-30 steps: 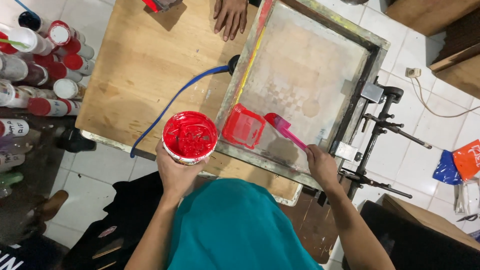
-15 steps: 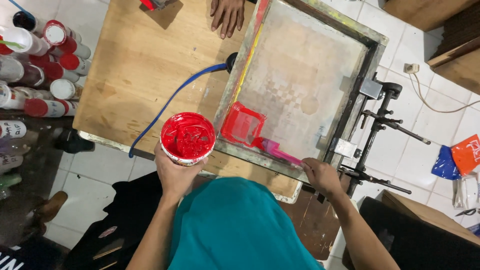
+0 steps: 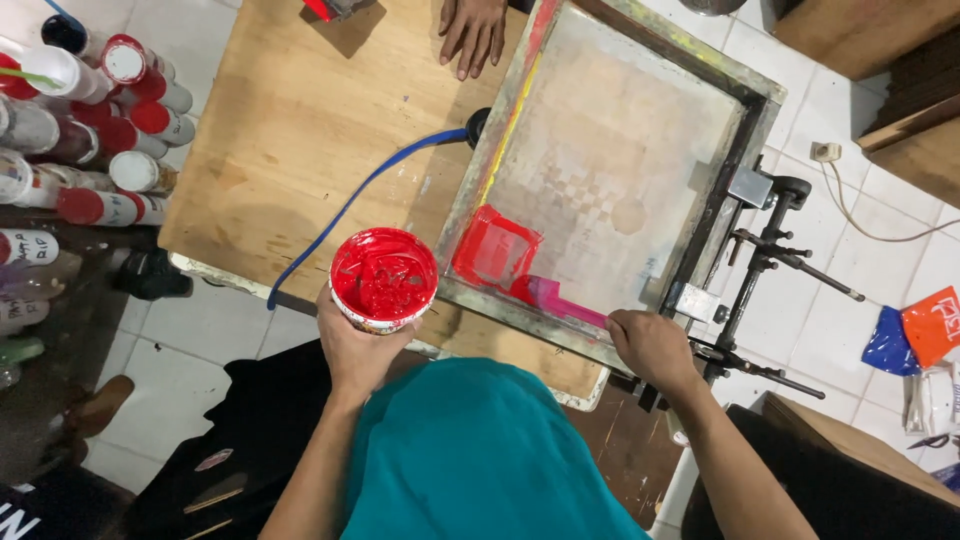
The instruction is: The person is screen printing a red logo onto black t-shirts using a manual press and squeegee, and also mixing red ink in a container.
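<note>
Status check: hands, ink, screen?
Left hand holds open tub of red ink. Right hand grips pink spatula lying on framed printing screen. Another person's hand rests on wooden table.

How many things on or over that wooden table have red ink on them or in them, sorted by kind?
Tub of red ink, held in the left hand: 1
Printing screen with a red ink patch: 1
Pink spatula, ink on its tip, held by the right hand: 1
Total: 3

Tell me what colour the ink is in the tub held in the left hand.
Bright red; the ink tub held by the left hand shows best in the head view.
</note>
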